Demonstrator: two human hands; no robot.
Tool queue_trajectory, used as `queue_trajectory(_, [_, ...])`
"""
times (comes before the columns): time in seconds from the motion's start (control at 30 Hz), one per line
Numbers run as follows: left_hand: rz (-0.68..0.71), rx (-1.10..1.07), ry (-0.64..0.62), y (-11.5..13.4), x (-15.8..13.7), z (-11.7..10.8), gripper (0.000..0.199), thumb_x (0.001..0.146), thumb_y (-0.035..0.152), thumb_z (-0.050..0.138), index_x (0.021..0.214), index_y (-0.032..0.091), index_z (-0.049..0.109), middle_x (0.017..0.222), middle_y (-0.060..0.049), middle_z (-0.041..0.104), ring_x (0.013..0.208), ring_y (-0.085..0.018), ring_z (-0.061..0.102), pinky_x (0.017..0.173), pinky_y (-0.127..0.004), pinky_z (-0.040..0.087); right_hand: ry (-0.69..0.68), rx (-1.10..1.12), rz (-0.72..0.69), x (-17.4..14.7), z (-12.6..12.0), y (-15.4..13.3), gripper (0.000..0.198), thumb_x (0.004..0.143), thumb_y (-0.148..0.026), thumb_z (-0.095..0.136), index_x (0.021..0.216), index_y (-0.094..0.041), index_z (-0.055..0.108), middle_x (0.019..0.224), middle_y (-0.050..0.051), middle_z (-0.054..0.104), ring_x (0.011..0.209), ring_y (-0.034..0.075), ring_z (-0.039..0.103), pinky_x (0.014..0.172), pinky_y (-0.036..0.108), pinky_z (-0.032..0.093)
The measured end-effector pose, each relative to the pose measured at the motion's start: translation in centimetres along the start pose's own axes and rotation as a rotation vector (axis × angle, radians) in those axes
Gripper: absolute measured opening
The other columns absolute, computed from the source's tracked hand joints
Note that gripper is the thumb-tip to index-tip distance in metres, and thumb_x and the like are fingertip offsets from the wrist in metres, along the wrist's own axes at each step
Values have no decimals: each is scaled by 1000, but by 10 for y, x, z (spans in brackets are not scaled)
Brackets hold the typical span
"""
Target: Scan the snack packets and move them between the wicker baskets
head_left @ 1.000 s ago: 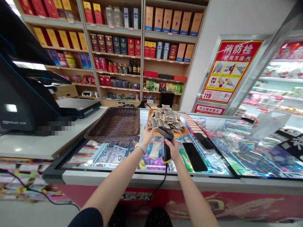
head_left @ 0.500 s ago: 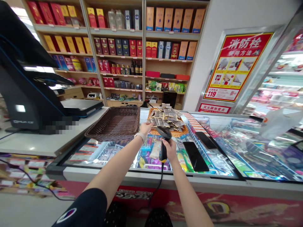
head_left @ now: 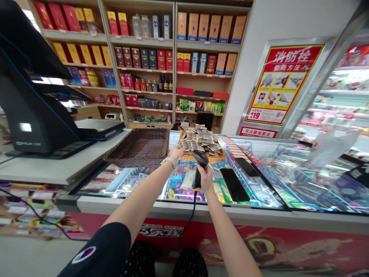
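Note:
My right hand (head_left: 205,177) is wrapped around the handle of a black barcode scanner (head_left: 198,175). The scanner's head is tilted up in front of an orange wicker basket (head_left: 188,157) heaped with small flat packets (head_left: 204,139). At the basket's left edge, the fingers of my left hand (head_left: 176,153) are pinched on the edge of a small packet; the fingertips are partly hidden. A dark brown wicker basket (head_left: 138,148) stands to the left of that hand, with nothing in it. A cable runs down from the scanner.
Both baskets stand on a glass-topped freezer (head_left: 184,196) with goods inside. Two black phones (head_left: 234,184) lie right of the scanner. On the left counter (head_left: 37,169) stands a black checkout scale (head_left: 37,100). Shelves of boxes (head_left: 144,57) line the back; a plastic bag (head_left: 331,148) lies at right.
The view has shifted slightly. Both hands stay in nearly the same place by the orange basket, with the scanner still in my right hand.

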State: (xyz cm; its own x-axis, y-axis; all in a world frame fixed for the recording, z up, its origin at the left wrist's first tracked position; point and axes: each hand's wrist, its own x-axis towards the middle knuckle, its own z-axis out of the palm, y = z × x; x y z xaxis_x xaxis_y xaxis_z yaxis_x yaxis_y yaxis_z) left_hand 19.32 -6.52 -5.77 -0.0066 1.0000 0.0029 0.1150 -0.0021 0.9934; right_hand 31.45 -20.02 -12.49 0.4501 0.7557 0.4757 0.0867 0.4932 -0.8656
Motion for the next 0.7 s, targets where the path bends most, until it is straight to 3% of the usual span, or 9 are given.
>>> queue_trajectory(0.1, [-1, -17, -4, 3, -12, 1, 18, 85, 27, 75, 90, 11, 67, 69, -2, 63, 52, -10, 55, 53, -21, 46, -3, -11, -2, 0, -2, 3, 38, 86, -53, 67, 90, -17, 76, 77, 7, 75, 81, 28, 71, 66, 35, 54])
queue_trajectory(0.23, [41, -50, 4, 1, -34, -2, 28, 85, 24, 75, 109, 14, 63, 79, -1, 65, 59, -10, 60, 59, -21, 50, -21, -26, 24, 1, -7, 8, 35, 94, -47, 67, 100, -14, 75, 93, 8, 76, 88, 28, 72, 75, 38, 59])
queue_trajectory(0.33, [115, -30, -45, -8, -54, -12, 25, 87, 22, 71, 110, 15, 63, 77, 0, 64, 57, -10, 59, 60, -22, 49, -40, -33, 55, 3, -9, 9, 32, 100, -38, 67, 123, -16, 67, 122, 9, 70, 103, 26, 70, 87, 44, 60])
queue_trajectory(0.43, [212, 26, -85, -20, -69, -27, 21, 87, 22, 70, 106, 15, 64, 75, 0, 64, 56, -10, 58, 59, -22, 47, -53, -34, 72, 5, -10, 7, 36, 101, -34, 67, 133, -18, 62, 133, 10, 64, 111, 26, 68, 92, 47, 60])
queue_trajectory(0.53, [249, 58, -63, -24, -72, -36, 20, 84, 21, 72, 102, 16, 66, 78, -1, 67, 59, -12, 60, 62, -23, 48, -68, -38, 72, 6, -8, 1, 32, 101, -37, 67, 126, -17, 66, 124, 8, 68, 103, 25, 70, 87, 43, 61])
queue_trajectory(0.7, [140, 32, -62, -9, -53, -29, 20, 86, 23, 71, 104, 14, 67, 78, -2, 67, 60, -13, 62, 62, -24, 50, -59, -44, 44, 6, -5, -13, 38, 87, -54, 69, 81, -18, 74, 72, 5, 72, 72, 26, 69, 61, 34, 54])
